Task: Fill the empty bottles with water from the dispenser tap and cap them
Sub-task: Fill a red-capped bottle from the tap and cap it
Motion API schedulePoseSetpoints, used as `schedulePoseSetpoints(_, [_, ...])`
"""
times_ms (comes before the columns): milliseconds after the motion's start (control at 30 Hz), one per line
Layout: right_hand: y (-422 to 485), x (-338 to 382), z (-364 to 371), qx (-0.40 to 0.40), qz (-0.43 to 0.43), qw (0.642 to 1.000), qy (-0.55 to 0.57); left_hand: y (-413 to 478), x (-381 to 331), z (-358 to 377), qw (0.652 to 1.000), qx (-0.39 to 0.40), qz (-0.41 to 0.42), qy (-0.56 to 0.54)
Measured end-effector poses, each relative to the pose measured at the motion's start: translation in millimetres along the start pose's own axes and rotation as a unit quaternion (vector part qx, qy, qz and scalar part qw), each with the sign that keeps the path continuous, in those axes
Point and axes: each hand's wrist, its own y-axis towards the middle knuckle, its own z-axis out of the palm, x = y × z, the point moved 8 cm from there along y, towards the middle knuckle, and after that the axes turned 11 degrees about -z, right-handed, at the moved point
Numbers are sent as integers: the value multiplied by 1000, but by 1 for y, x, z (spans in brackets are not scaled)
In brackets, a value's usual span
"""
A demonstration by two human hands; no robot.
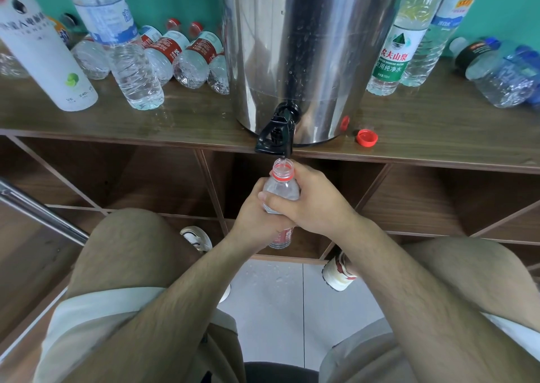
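A clear bottle with a red neck ring and red label stands upright, uncapped, its mouth right under the black tap of the steel dispenser. A thin stream of water runs into it. My left hand and my right hand both grip the bottle's body, fingers wrapped round it. A loose red cap lies on the shelf top to the right of the dispenser.
On the wooden shelf top, several red-labelled bottles lie on the left behind an upright blue-labelled bottle and a white bottle. Two upright bottles and lying blue bottles are on the right. Open shelf compartments lie below.
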Motion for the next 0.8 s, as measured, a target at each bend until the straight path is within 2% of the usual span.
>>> schedulePoseSetpoints(800, [0,2,0,-5,-12,1000,-2,-7,-5,-3,1000,17,-8,-7])
